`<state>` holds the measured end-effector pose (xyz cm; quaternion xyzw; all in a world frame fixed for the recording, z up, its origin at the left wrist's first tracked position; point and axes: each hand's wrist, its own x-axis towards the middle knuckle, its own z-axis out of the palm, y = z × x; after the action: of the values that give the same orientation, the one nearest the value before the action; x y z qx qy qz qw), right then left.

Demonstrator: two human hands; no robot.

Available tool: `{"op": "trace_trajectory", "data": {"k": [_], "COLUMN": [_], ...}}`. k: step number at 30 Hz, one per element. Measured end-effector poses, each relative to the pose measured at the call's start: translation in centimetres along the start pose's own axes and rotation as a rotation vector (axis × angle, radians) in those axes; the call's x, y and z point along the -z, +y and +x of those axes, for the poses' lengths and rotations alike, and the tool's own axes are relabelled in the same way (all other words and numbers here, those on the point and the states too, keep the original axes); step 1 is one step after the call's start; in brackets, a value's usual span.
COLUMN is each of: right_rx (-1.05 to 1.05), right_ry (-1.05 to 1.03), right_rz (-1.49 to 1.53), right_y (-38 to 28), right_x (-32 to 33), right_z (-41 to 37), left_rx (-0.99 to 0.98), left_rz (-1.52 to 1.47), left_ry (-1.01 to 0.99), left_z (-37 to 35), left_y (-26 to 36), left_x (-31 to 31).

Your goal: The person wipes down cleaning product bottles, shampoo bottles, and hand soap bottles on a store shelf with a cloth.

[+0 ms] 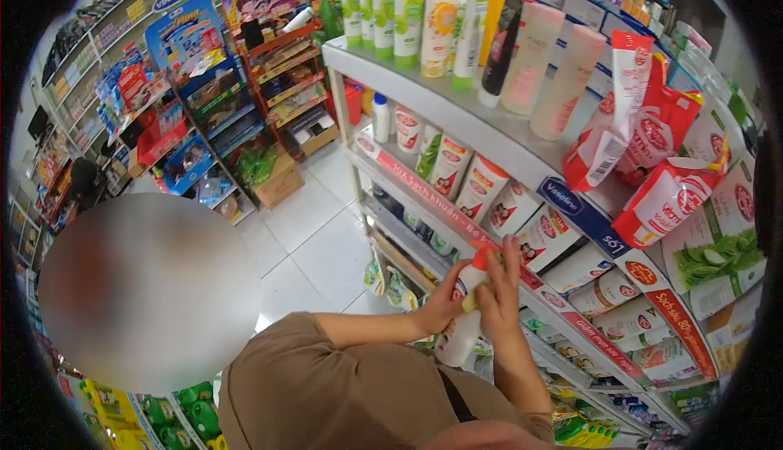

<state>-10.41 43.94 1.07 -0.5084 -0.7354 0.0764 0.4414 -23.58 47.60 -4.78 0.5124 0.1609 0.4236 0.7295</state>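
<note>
In front of my chest I hold a white bottle (458, 344) with an orange-red cap, tilted, its top toward the shelf. My left hand (440, 307) is closed around the bottle's side. My right hand (499, 293) lies against the other side near the cap, with its fingers pointing up. Something small and yellowish (470, 300) shows between the right fingers and the bottle; it may be a cloth, but I cannot make it out. Just beyond my hands, white and red Lifebuoy bottles (481, 189) stand in a row on the shelf.
The metal shelf unit (440, 99) runs along my right. Green-capped tubes (409, 18) and tall pink bottles (532, 59) stand on top, beside red refill pouches (669, 201). White floor tiles (322, 246) lie left of it. A blurred area covers the left; display racks (281, 67) stand behind.
</note>
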Motion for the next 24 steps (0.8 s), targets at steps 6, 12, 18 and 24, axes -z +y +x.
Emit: {"op": "trace_trajectory", "data": {"k": [6,12,18,24], "right_rx": [0.099,-0.047,-0.263,-0.181], "right_ry": [-0.143,0.13,0.129,-0.019], "right_rz": [-0.033,0.462,0.602,0.337], "right_y": [-1.9,-0.1,-0.4,-1.0], "right_x": [-2.4,-0.3,-0.6,-2.8], "right_z": [-3.6,-1.8,-1.7,-3.9], "left_rx": [-0.109,0.052,-0.02,0.235], "left_rz": [-0.139,-0.085,-0.19,-0.266], "left_ry": [0.081,-0.245,-0.118,-0.001], "left_z": [3.5,2.8,0.8,3.0], "left_y": [3.7,1.6,1.1,1.3], "left_x": [2.1,0.4,-1.4,2.9]}}
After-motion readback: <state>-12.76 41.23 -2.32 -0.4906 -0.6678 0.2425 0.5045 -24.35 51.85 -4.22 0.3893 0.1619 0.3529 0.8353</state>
